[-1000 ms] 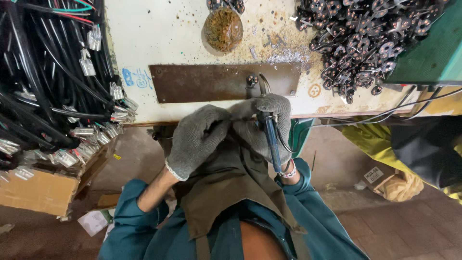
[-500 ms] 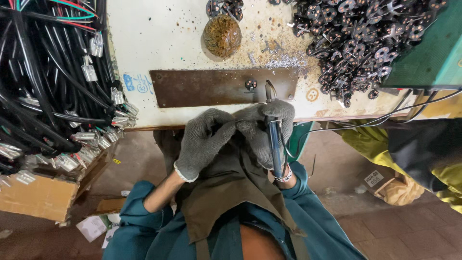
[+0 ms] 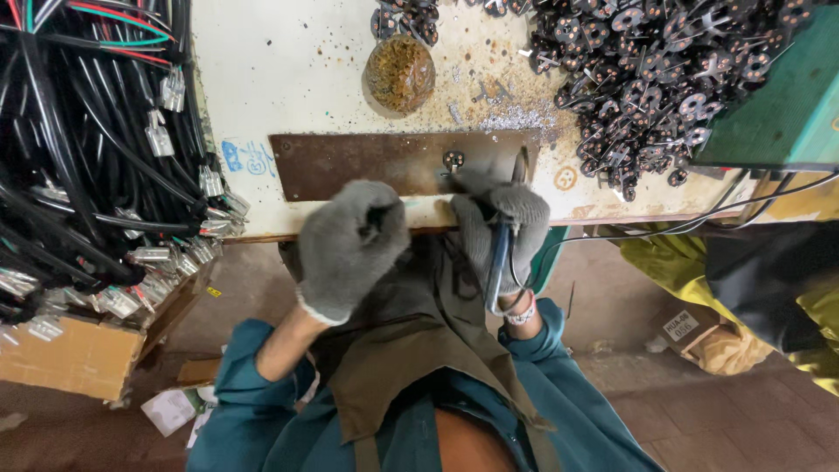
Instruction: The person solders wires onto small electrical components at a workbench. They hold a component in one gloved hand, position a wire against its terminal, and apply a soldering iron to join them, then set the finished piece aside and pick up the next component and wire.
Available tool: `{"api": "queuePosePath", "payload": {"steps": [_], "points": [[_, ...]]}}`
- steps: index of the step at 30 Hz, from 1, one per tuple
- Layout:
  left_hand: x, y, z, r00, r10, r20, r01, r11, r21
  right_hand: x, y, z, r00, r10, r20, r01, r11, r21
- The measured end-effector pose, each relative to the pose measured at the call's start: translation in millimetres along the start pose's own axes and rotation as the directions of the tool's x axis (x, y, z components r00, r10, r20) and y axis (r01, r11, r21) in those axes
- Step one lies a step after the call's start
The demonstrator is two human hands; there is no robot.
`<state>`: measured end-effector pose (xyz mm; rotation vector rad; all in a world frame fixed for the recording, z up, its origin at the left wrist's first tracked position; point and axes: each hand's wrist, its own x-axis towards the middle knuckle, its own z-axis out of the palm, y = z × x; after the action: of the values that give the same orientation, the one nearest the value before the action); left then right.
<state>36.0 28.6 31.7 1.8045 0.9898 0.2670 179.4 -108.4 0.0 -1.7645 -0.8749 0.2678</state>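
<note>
Pliers sit clenched in the gloved right hand, tip at a small metal part; the left hand, beside it, is fisted, contents hidden.

Gloved right hand gripping pliers

We see bare room on the table between the black cables on the left and the heap of dark metal parts on the right. A round brown lump sits in the middle of that room. The green box blocks the far right. The rusty metal plate lies flat, so a hand can pass over it.
</note>
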Motion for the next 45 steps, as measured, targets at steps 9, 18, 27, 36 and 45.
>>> {"api": "queuePosePath", "payload": {"steps": [9, 18, 27, 36, 45], "points": [[69, -7, -5, 0.922, 0.308, -0.235, -0.252, 0.937, 0.242, 17, 6, 4, 0.972, -0.181, 0.152, 0.221, 0.925, -0.309], [90, -9, -2, 0.958, 0.256, -0.132, -0.231, 0.957, 0.176, 2, 27, -2, 0.986, -0.113, 0.119, 0.129, 0.983, -0.129], [34, -21, -8, 0.991, 0.091, 0.098, -0.071, 0.98, -0.188, -6, 20, 11, 0.975, 0.139, 0.172, -0.172, 0.965, 0.195], [24, -42, 21, 0.929, 0.371, 0.007, -0.368, 0.918, 0.151, -10, 24, -23, 0.962, -0.018, 0.272, 0.079, 0.973, -0.217], [23, -37, 21, 0.947, 0.307, 0.088, -0.318, 0.934, 0.163, -33, 48, -23, 0.966, -0.079, 0.247, 0.126, 0.976, -0.18]]}}
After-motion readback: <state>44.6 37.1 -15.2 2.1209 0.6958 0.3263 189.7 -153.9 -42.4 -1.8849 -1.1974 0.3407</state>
